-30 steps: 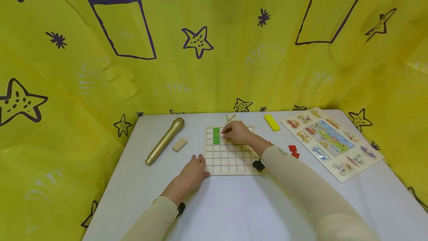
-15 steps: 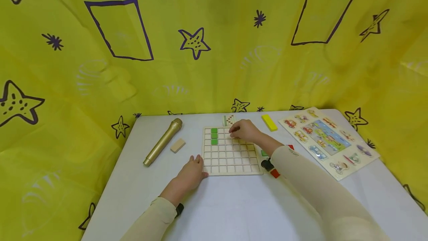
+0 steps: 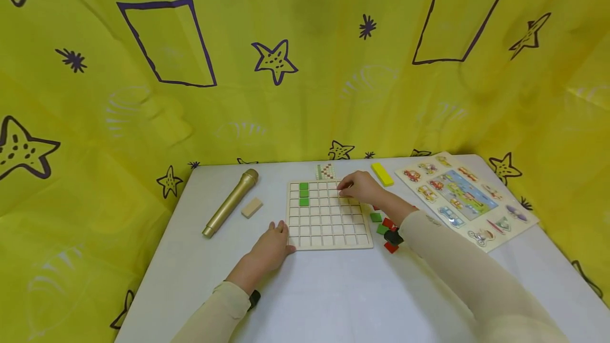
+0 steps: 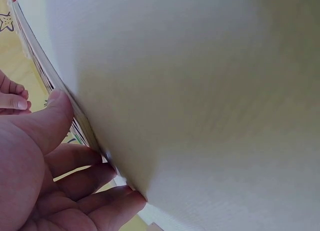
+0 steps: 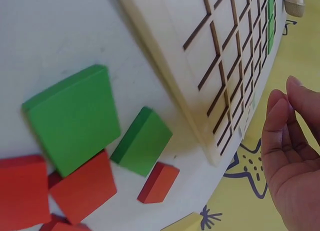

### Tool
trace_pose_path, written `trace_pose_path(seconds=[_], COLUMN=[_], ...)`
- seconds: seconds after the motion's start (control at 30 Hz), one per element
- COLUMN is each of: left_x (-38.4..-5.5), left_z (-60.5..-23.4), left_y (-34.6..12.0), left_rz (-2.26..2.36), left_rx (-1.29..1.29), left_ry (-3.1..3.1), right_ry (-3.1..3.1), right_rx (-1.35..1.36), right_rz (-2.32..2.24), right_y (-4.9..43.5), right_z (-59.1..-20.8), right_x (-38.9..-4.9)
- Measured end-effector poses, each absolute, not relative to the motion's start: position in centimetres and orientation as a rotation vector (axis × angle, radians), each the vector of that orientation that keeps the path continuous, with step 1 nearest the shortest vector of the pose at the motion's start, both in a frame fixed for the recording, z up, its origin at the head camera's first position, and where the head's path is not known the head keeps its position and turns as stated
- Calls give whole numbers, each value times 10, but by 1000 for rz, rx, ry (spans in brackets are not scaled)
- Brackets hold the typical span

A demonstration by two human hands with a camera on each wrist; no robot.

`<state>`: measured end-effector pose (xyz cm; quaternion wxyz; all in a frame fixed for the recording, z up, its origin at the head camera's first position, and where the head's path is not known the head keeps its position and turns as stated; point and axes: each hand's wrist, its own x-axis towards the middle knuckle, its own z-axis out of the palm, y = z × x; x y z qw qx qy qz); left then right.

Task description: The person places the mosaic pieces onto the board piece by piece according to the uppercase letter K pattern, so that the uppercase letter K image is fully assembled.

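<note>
Our right hand [image 3: 364, 188] has travelled rightward along the far row of the square, pale wooden grid board [image 3: 329, 229], its fingertips now near the far right corner; we judge the work has shifted away from the filled cells. Thumb and fingertips press together, but we cannot tell whether they pinch anything. Our left hand [image 3: 269, 250] lies spread against the board's near left corner. The board lies near the middle of the white cloth-covered desk's [image 3: 324, 300] far edge. Three flat, square green tiles [image 3: 304, 193] fill the far cells of its second column from the left; loose square red tiles [image 5: 90, 188] and more green ones lie just off its right edge.
</note>
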<state>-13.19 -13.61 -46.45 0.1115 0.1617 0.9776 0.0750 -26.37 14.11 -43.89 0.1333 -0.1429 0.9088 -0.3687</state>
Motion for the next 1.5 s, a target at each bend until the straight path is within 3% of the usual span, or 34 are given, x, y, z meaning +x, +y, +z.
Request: trace_pose_path(seconds=[1.5], left_x=[-134], left_z=[-466], left_y=[-134], left_rz=[222], left_rx=[445], left_ry=[2836], right_ry=[2615], right_rx=[-312], right_rz=[-1086], right_y=[200], right_z=[-454], right_x=[-232])
